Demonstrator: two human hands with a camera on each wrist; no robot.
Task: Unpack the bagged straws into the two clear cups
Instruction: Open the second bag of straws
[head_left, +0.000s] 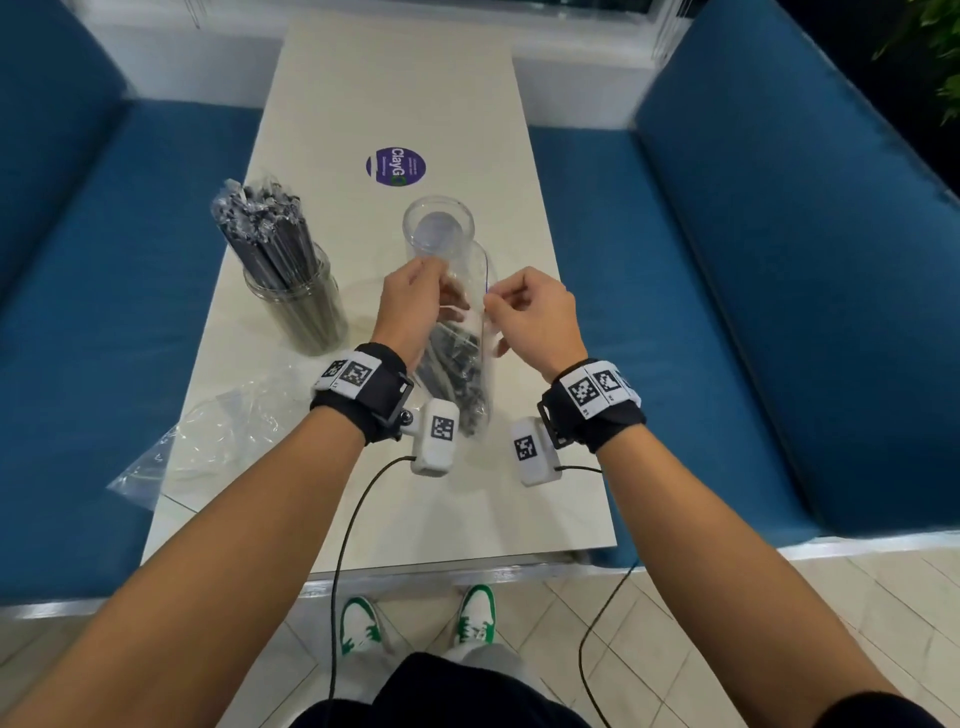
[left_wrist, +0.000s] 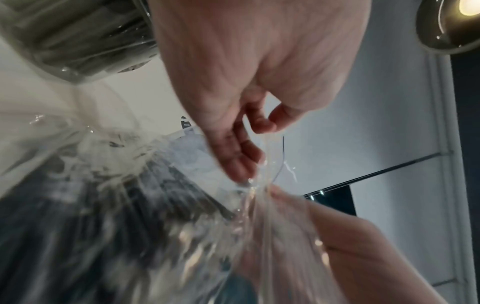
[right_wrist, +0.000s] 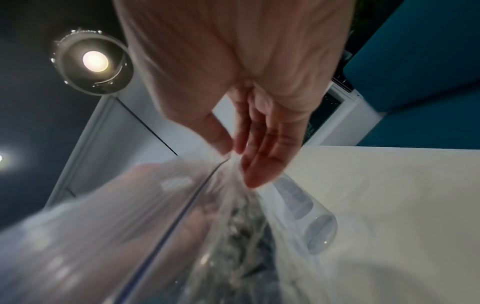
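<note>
A clear plastic bag of black straws (head_left: 457, 369) hangs upright between my two hands over the table. My left hand (head_left: 415, 299) pinches the bag's top edge on the left; my right hand (head_left: 519, 312) pinches it on the right. In the left wrist view the left hand's fingers (left_wrist: 239, 156) meet the bag's film (left_wrist: 257, 197). The right wrist view shows thumb and fingers (right_wrist: 254, 156) pinching the bag's mouth (right_wrist: 228, 185). An empty clear cup (head_left: 439, 226) stands just beyond the bag. A second clear cup (head_left: 298, 306) at the left holds a bundle of black straws (head_left: 270, 228).
An empty crumpled clear bag (head_left: 208, 436) lies at the table's near left edge. A purple round sticker (head_left: 396, 166) sits farther back on the white table (head_left: 415, 93). Blue benches (head_left: 727, 312) flank both sides.
</note>
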